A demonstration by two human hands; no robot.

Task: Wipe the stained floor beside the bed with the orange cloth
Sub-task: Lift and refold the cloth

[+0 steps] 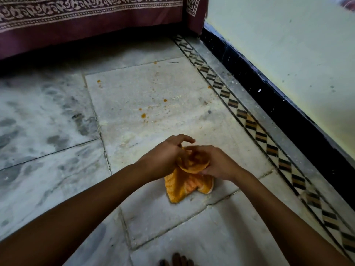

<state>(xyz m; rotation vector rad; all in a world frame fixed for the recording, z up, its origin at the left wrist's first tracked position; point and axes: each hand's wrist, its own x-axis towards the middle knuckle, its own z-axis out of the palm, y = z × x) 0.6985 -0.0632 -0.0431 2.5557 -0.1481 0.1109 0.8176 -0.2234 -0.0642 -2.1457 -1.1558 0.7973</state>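
Observation:
The orange cloth (184, 186) hangs bunched between both hands, its lower part resting on the marble floor. My left hand (165, 157) grips the cloth's top from the left, and my right hand (215, 163) grips it from the right, fingers folded into the fabric. Orange stain spots (143, 115) and pale crumbly smears lie scattered on the light floor slab (146, 89) just beyond my hands. The bed (92, 22), draped in a maroon patterned sheet, runs along the top left.
A pale wall (288, 54) with a black skirting (269, 96) runs diagonally on the right, bordered by a patterned tile strip (240, 112). Grey-veined marble (38, 121) spreads to the left. Toes of a foot (176, 261) show at the bottom edge.

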